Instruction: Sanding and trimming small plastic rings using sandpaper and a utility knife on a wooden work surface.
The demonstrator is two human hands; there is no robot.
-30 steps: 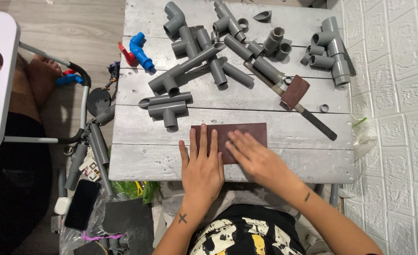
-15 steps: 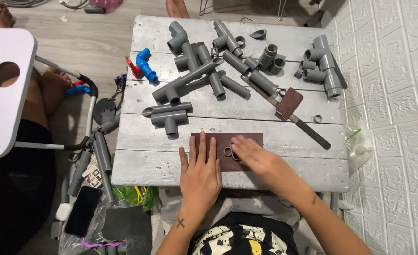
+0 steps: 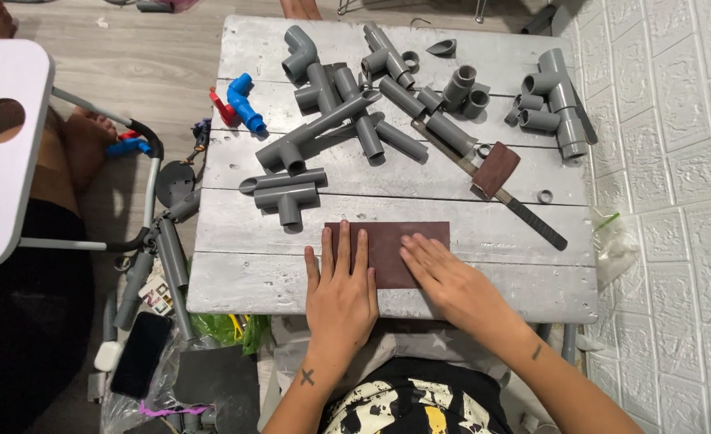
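We judge the sanding to be in mid-course, with both of our hands flat and grasping nothing: the left hand (image 3: 341, 293) pins the near-left part of the brown sandpaper sheet (image 3: 388, 241) to the counter (image 3: 235, 277), the right hand (image 3: 444, 277) pressing its near-right part, whatever lies beneath hidden.

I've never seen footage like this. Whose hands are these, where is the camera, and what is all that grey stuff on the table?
The camera sits on a person's head and looks straight down at their own bare hands. Both the left hand and the right hand lie flat on a brown sheet of sandpaper on a grey wooden table. Neither hand grips anything. Farther back lie grey plastic pipe pieces, a blue pipe fitting and a long file partly wrapped in sandpaper.
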